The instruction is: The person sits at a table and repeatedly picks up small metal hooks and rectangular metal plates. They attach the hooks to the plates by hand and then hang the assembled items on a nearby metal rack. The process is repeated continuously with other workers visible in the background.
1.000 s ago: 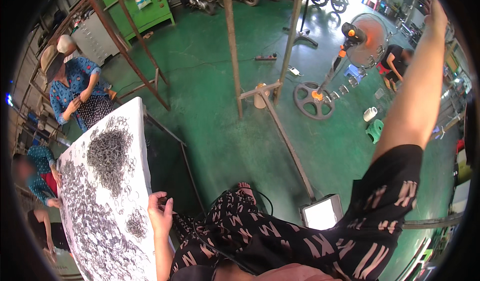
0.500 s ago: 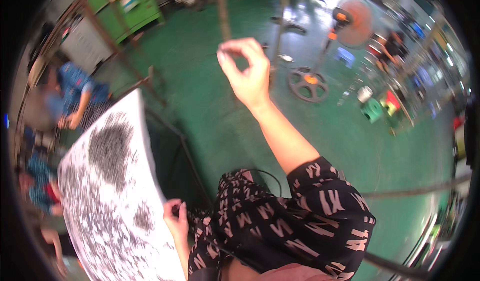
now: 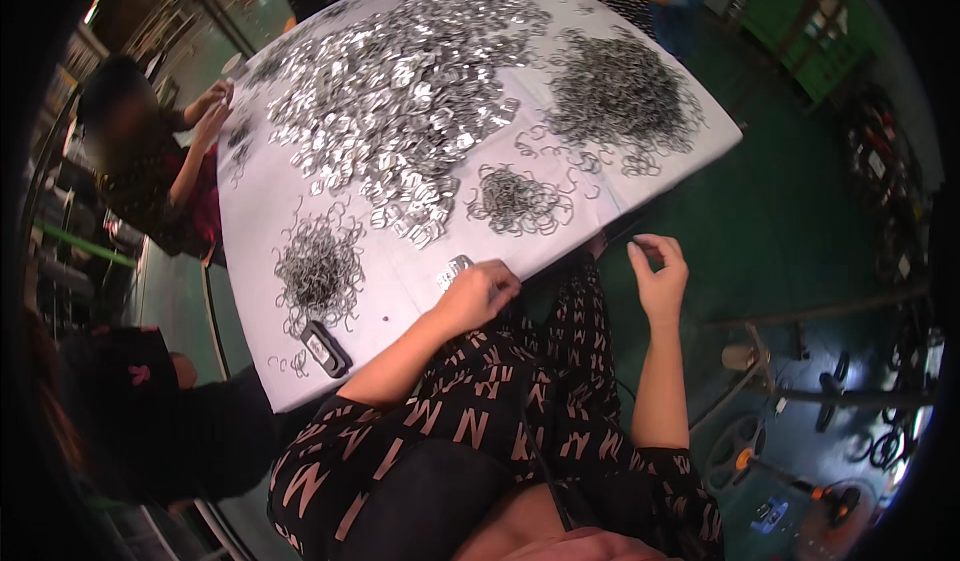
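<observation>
My left hand (image 3: 478, 296) rests at the near edge of the white-covered table (image 3: 400, 306), fingers curled closed; what they hold, if anything, is hidden. Beside its knuckles lie a few small shiny metal plates (image 3: 455, 271). To the right, just off the table edge, I hold my right hand (image 3: 662, 273) up with thumb and finger bent together in a pinch; nothing can be made out at the tips. A small pile of bent wire pieces (image 3: 515, 201) sits beyond my left hand. Farther off spreads a large heap of shiny metal plates (image 3: 400, 91).
More wire pieces form a big pile (image 3: 625, 91) at far right and another (image 3: 320, 271) at left, near a black oblong object (image 3: 326, 349). Co-workers' hands (image 3: 215, 101) work along the left and far edges. A fan (image 3: 835, 516) stands on the floor at lower right.
My view has swung left, bringing the whole tabletop into sight. My right hand, raised out over the floor before, is now low beside the table edge. My left hand remains by the edge.
</observation>
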Motion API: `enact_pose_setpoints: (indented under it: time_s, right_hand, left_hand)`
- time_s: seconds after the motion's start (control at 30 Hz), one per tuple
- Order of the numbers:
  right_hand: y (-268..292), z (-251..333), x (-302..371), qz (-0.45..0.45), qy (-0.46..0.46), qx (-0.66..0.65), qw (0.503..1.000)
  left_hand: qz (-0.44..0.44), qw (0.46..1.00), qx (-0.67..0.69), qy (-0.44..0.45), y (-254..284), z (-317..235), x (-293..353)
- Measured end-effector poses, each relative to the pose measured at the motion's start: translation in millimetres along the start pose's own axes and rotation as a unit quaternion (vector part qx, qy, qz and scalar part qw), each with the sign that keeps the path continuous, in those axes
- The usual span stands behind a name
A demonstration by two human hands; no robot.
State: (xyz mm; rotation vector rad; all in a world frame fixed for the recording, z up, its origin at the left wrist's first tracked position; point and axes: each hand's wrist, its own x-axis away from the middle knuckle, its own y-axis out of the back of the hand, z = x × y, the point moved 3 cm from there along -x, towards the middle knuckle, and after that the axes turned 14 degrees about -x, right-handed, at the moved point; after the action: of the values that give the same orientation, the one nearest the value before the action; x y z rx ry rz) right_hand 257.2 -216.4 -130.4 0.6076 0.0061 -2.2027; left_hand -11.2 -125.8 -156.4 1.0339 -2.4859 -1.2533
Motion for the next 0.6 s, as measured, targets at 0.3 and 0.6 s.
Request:
enact_pose_setpoints:
  time_s: [0.3, 0.6]
  right_hand:
    - [-128, -37, 1, 0.232, 0.088, 0.15, 0.957]
    - [-168, -50, -29, 0.223, 0.01, 0.294, 0.929]
  left_hand:
    - [-0.169, 0.974, -0.112, 0.105, -15, 64, -77]
    - [-0.107, 0.989, -0.09, 0.045, -9, 97, -196]
